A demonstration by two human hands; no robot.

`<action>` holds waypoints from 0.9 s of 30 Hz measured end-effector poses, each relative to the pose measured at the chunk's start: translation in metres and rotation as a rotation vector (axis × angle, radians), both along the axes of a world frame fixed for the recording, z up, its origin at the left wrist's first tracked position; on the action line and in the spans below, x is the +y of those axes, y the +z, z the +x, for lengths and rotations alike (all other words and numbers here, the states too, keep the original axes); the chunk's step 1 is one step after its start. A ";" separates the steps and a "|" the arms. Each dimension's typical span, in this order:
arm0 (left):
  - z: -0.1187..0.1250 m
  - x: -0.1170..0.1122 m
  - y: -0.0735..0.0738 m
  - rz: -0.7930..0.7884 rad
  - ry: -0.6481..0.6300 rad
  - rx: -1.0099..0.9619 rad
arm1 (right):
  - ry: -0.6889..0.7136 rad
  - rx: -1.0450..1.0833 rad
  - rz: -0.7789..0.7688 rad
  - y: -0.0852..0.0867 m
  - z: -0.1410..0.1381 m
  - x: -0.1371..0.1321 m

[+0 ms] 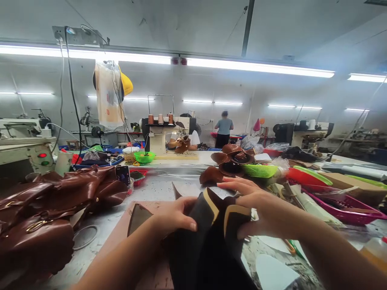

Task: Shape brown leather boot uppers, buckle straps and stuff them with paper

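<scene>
A black leather shoe upper (pixel 208 237) with tan edge lining lies bunched on a brown cutting mat (pixel 121 237) in front of me. My left hand (pixel 173 217) grips its left side, thumb on top and fingers curled under. My right hand (pixel 254 205) holds the right side, thumb pressed on the tan-edged flap, the other fingers stretched over the top.
A heap of brown leather uppers (pixel 51 201) fills the left, with a phone (pixel 123 175) beside it. Brown leather pieces (pixel 229 161), green baskets (pixel 260 170) and a pink tray (pixel 344 205) sit to the right. Sewing machines (pixel 160 133) and a standing person (pixel 223 129) are behind.
</scene>
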State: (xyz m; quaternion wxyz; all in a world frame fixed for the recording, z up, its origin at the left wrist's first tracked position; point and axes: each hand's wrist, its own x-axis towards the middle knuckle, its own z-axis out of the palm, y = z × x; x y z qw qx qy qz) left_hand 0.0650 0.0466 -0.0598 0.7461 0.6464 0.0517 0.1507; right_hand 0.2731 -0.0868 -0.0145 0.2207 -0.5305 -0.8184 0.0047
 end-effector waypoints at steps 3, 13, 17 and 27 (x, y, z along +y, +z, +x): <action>0.008 -0.008 -0.007 0.136 0.088 0.014 | -0.186 -0.119 0.109 -0.006 -0.009 0.015; 0.016 -0.024 -0.017 -0.212 0.505 -0.080 | -0.353 0.588 0.170 -0.078 -0.030 0.026; 0.004 -0.018 -0.017 -0.315 0.464 -0.034 | -0.251 0.581 -0.192 -0.103 -0.033 0.022; 0.007 -0.020 -0.034 0.077 0.569 -0.036 | -0.140 0.751 -0.020 -0.102 -0.042 0.017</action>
